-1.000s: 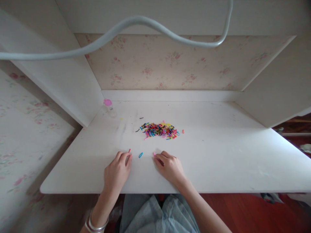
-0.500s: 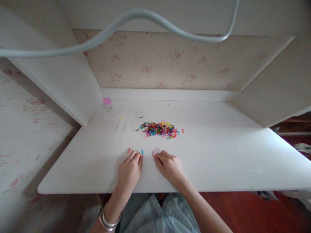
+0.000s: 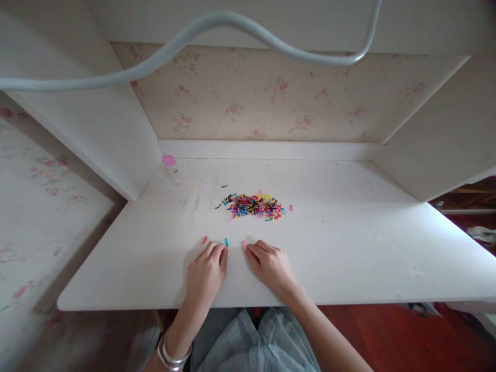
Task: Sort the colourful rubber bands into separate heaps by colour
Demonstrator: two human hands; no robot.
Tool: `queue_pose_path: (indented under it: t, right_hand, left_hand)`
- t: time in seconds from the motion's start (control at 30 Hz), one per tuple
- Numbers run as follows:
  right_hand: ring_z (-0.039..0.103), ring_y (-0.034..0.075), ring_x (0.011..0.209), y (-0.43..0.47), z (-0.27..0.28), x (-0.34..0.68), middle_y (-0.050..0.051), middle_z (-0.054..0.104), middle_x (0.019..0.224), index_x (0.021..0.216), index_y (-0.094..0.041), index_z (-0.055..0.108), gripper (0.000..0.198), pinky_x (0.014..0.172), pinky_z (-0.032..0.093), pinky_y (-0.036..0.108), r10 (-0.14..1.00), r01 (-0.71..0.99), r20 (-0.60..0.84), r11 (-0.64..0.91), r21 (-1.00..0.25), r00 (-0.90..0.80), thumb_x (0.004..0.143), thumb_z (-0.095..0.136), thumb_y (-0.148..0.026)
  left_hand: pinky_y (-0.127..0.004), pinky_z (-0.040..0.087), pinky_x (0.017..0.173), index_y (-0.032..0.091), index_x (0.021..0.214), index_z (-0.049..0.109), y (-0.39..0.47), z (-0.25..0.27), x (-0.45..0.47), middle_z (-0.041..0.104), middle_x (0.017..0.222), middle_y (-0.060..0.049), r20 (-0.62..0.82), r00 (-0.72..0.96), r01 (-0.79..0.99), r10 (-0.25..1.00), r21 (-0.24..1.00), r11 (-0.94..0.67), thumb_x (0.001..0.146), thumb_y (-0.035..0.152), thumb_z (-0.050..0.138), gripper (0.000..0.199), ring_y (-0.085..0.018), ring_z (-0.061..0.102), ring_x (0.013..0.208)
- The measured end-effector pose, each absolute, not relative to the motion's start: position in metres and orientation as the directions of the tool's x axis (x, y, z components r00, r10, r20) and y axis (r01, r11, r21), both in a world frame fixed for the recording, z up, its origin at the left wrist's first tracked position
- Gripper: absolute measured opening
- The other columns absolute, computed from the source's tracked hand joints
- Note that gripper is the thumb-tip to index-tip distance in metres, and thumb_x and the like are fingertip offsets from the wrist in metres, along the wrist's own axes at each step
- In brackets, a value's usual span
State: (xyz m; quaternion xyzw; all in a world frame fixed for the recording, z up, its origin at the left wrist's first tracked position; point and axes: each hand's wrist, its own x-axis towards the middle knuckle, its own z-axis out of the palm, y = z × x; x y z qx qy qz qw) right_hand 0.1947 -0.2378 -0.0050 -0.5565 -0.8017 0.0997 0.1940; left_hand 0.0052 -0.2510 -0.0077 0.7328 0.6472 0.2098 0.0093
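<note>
My left hand (image 3: 207, 268) rests on the white desk with its fingers closed, the thumb and fingertip pinching the near end of a small blue rubber band (image 3: 227, 242). Just beyond its knuckles lies a red rubber band (image 3: 204, 240), apart from the fingers. Across a short gap, my right hand (image 3: 270, 262) is also closed, its fingertips on the lower end of a pink rubber band (image 3: 244, 243). Farther back is a loose pile of rubber bands (image 3: 253, 206) in many colours, touched by neither hand.
A clear container with a pink lid (image 3: 169, 160) is at the back left of the desk (image 3: 360, 243). Stray black (image 3: 224, 186) and red (image 3: 291, 207) bands lie around the pile. A white cable (image 3: 228, 20) crosses overhead; side panels stand left and right.
The view has shifted very slightly. Both hands and the bands at their fingertips stay practically in place.
</note>
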Motion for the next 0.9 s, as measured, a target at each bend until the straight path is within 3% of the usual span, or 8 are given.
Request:
queue_pose_path:
  t: [0.17, 0.27, 0.4, 0.6, 0.9]
  right_hand:
    - [0.06, 0.009, 0.071, -0.231, 0.001, 0.195, 0.0, 0.065, 0.084, 0.091, -0.025, 0.069, 0.033, 0.065, 0.037, 0.018, 0.953, 0.795, 0.174, 0.303, -0.526, -0.249, 0.098, 0.038, -0.035]
    - [0.06, 0.01, 0.072, -0.217, 0.012, 0.185, -0.001, 0.067, 0.084, 0.091, -0.026, 0.068, 0.031, 0.067, 0.039, 0.018, 0.959, 0.793, 0.137, 0.282, -0.541, -0.248, 0.097, 0.039, -0.035]
    - [0.064, 0.015, 0.08, -0.185, 0.03, 0.155, -0.001, 0.07, 0.091, 0.098, -0.029, 0.068, 0.031, 0.068, 0.042, 0.022, 0.964, 0.858, 0.086, 0.263, -0.442, -0.251, 0.095, 0.039, -0.04]
    - [0.066, 0.024, 0.089, -0.131, 0.037, 0.104, 0.008, 0.07, 0.099, 0.105, -0.025, 0.068, 0.037, 0.072, 0.048, 0.031, 0.973, 0.957, -0.034, 0.217, -0.192, -0.227, 0.093, 0.038, -0.043]
    - [0.064, 0.026, 0.099, -0.11, 0.039, 0.073, 0.018, 0.067, 0.106, 0.107, -0.016, 0.069, 0.038, 0.079, 0.048, 0.034, 0.96, 0.965, -0.132, 0.232, -0.122, -0.248, 0.095, 0.035, -0.028]
  left_hand:
    - [-0.021, 0.042, 0.064, 0.023, 0.09, 0.061, -0.259, -0.009, -0.009, 0.066, 0.089, 0.001, 0.267, 0.038, 0.897, 0.963, 0.416, -0.151, 0.091, 0.035, 0.046, 0.02, -0.011, 0.063, 0.074]
    - [-0.021, 0.043, 0.065, 0.021, 0.089, 0.061, -0.265, -0.012, -0.017, 0.065, 0.081, 0.001, 0.276, -0.018, 0.85, 0.961, 0.51, -0.131, 0.09, 0.036, 0.047, 0.021, -0.01, 0.061, 0.069]
    - [-0.019, 0.042, 0.06, 0.02, 0.089, 0.063, -0.27, -0.014, -0.02, 0.065, 0.073, 0.001, 0.266, -0.051, 0.814, 0.963, 0.57, -0.115, 0.089, 0.038, 0.047, 0.024, -0.009, 0.058, 0.062]
    - [-0.019, 0.035, 0.05, 0.021, 0.086, 0.065, -0.272, -0.012, -0.016, 0.059, 0.055, 0.004, 0.215, -0.061, 0.839, 0.975, 0.541, -0.067, 0.089, 0.041, 0.044, 0.029, -0.007, 0.053, 0.049]
    - [-0.019, 0.035, 0.051, 0.023, 0.089, 0.065, -0.272, -0.015, -0.019, 0.061, 0.058, 0.003, 0.218, -0.036, 0.846, 0.975, 0.526, -0.087, 0.09, 0.04, 0.043, 0.028, -0.007, 0.056, 0.051]
